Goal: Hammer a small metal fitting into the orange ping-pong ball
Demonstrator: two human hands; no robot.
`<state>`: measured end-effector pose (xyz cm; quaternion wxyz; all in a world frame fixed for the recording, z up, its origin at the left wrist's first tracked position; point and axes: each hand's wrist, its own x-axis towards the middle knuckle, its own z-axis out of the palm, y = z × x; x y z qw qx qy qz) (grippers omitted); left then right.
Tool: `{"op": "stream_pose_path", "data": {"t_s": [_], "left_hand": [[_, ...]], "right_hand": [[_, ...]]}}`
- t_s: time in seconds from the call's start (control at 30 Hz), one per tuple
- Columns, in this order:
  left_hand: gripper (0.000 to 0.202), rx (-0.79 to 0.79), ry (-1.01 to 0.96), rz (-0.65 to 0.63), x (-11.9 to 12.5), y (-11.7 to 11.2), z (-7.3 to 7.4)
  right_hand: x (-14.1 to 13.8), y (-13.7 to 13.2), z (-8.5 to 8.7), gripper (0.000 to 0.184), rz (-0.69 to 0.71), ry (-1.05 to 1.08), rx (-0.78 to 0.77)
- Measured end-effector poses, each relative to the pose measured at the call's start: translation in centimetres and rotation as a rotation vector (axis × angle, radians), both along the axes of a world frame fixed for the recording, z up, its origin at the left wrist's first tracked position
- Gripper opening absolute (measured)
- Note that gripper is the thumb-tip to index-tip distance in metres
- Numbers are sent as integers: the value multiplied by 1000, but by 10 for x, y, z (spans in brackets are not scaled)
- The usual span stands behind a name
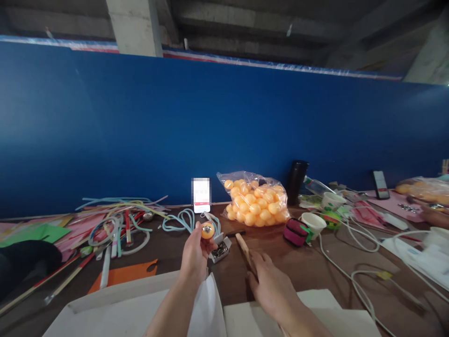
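My left hand (197,250) is closed around an orange ping-pong ball (207,230), held up above the table. A shiny silver patch shows on the side of the ball facing me; I cannot make out exactly what it is. My right hand (268,278) lies low over the table, fingers wrapped round a wooden stick (243,245) whose far end points away from me. Between the hands stands a small open white box (227,246) with many tiny dark metal pieces in it. Behind it sits a clear plastic bag of orange ping-pong balls (257,199).
A phone (201,194) leans on the blue partition (210,117). Coloured tubes (115,229) and paper lie left. Right are a black bottle (297,181), purple pouch (295,232), paper cup (313,223) and white cables (354,281). Another person's hand (435,216) shows far right.
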<state>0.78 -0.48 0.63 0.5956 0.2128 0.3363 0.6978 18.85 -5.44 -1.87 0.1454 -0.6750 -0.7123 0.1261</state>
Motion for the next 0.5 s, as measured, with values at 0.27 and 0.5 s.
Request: {"op": "stream_pose_path", "data": {"t_s": [0.27, 0.5], "left_hand": [[33, 10, 15, 0, -1, 2, -4], [39, -2, 52, 13, 1, 3, -4]], "right_hand": [[3, 2, 6, 28, 20, 26, 195], [-11, 2, 24, 24, 107, 160, 240]]}}
